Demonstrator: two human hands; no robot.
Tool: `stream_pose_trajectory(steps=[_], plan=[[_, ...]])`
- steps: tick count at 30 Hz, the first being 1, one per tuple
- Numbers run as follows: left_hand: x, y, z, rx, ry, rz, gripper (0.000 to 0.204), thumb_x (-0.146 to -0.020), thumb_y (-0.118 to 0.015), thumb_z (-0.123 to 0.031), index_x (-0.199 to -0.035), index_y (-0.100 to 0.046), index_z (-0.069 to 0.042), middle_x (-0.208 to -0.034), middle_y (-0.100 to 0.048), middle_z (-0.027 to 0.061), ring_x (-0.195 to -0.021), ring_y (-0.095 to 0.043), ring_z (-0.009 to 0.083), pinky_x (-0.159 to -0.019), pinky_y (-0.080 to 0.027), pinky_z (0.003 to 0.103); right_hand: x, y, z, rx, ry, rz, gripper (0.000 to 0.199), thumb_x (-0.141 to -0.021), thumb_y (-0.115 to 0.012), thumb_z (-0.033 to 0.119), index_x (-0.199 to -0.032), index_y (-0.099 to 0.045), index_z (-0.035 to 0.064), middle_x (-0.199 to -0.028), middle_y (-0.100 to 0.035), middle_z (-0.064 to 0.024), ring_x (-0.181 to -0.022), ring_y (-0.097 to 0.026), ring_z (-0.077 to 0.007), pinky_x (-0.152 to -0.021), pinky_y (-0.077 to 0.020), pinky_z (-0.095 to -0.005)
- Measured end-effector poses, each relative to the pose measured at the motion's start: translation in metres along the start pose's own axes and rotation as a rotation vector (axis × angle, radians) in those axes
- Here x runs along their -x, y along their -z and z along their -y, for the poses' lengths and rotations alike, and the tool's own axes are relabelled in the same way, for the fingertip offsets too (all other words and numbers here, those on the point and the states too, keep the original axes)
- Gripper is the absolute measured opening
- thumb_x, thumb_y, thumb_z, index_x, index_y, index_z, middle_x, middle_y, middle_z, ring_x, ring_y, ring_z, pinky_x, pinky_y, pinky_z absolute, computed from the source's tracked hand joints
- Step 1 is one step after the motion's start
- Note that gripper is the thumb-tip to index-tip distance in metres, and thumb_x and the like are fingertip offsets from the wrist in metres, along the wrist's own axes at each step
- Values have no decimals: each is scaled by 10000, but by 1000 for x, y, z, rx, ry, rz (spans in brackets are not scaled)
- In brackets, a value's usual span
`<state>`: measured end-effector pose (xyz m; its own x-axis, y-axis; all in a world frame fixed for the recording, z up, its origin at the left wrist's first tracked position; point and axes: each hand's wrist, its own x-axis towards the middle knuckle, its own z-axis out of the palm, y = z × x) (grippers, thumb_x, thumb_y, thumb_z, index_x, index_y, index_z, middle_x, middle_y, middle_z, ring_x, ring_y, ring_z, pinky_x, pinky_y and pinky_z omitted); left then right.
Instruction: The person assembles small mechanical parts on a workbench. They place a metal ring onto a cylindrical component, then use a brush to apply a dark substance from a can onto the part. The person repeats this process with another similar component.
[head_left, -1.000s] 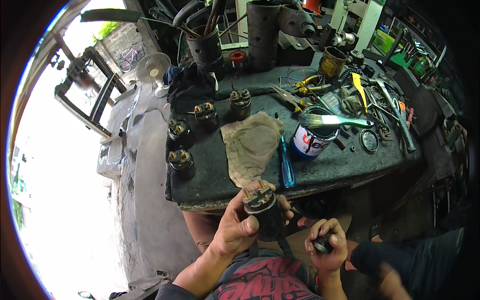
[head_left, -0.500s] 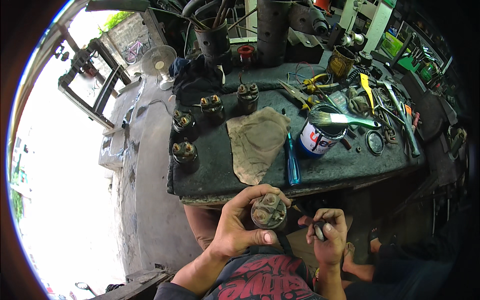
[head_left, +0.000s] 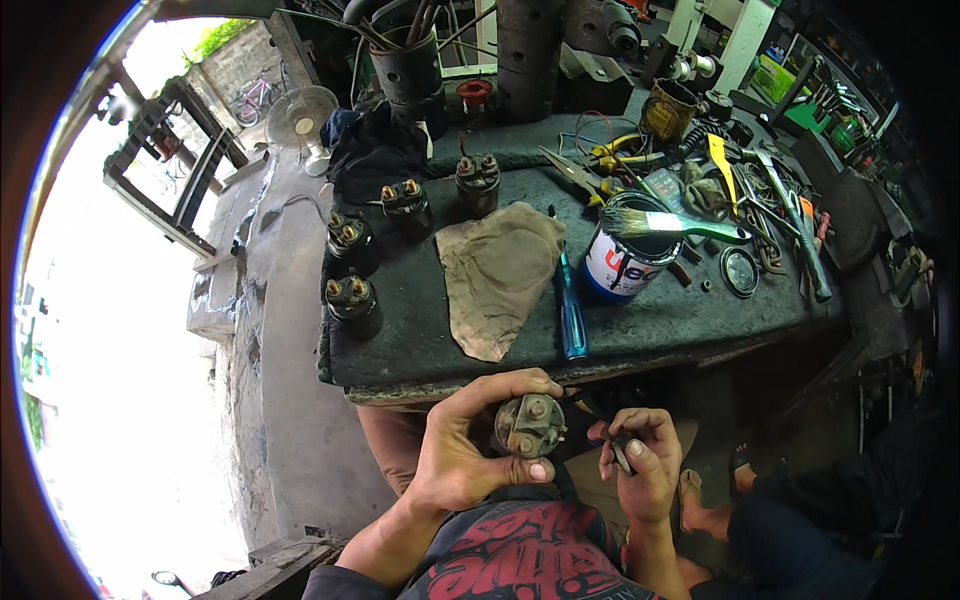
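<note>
My left hand [head_left: 455, 445] is wrapped round a dirty starter solenoid [head_left: 530, 426], its terminal end with two copper studs turned up toward me. To the right of it, my right hand [head_left: 645, 455] pinches a small dark flat piece [head_left: 622, 456]; its kind cannot be made out. Both hands are just in front of the bench edge, apart from each other. On the left of the bench stand more solenoids [head_left: 350, 297], several in all, with their studs upward. A tan cloth [head_left: 500, 280] lies flat in the middle, with a blue screwdriver [head_left: 572, 320] beside it.
A paint can [head_left: 620, 268] carries a brush [head_left: 680, 226] across its top. Pliers [head_left: 575, 178], wrenches and loose tools crowd the bench's right side. A tool-filled metal cylinder [head_left: 408, 75] stands behind. Another person's bare foot [head_left: 692, 500] shows at lower right.
My view has shifted, so the bench sits slightly left and higher. The right hand has come a little nearer the solenoid and its fingers have turned. The left hand keeps its hold.
</note>
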<state>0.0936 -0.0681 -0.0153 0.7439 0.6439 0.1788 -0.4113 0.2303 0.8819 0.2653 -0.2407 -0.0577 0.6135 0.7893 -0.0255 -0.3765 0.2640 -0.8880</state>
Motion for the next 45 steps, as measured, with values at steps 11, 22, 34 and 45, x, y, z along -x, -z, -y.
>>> stream_pose_trajectory(steps=[11, 22, 34, 45], plan=[[1, 4, 0, -259, -38, -15, 798, -619, -1054, -157, -1316, -691, -15, -1310, -695, 176, -1214, -654, 226, -1049, -521, 362, 1, -1, -4, 16, 10, 7, 331, -959, -712, 191, -1170, -555, -11, -1118, -601, -163, -764, -629, -190, -571, -532, -294], [1, 5, -1, -405, -92, -8, 766, -622, -1052, -157, -1296, -713, -22, -1280, -693, 142, -1222, -643, 242, -1063, -505, 374, 0, -3, -4, 16, 0, 14, 317, -956, -711, 172, -1166, -558, -10, -1115, -601, -157, -763, -635, -181, -573, -537, -288], [2, 2, -8, -479, -69, -34, 764, -621, -1047, -185, -1301, -726, -54, -1276, -708, 122, -1200, -658, 243, -1061, -518, 381, -1, -4, -6, 17, 16, 19, 310, -961, -705, 167, -1167, -555, -11, -1117, -601, -162, -754, -632, -176, -567, -530, -278], [3, 2, -11, -512, -61, -16, 719, -656, -1019, -137, -1300, -716, -35, -1273, -718, 124, -1186, -663, 238, -1046, -521, 372, -1, -5, -5, 22, 7, 26, 321, -950, -720, 162, -1165, -562, -16, -1119, -595, -164, -757, -629, -173, -573, -531, -277]])
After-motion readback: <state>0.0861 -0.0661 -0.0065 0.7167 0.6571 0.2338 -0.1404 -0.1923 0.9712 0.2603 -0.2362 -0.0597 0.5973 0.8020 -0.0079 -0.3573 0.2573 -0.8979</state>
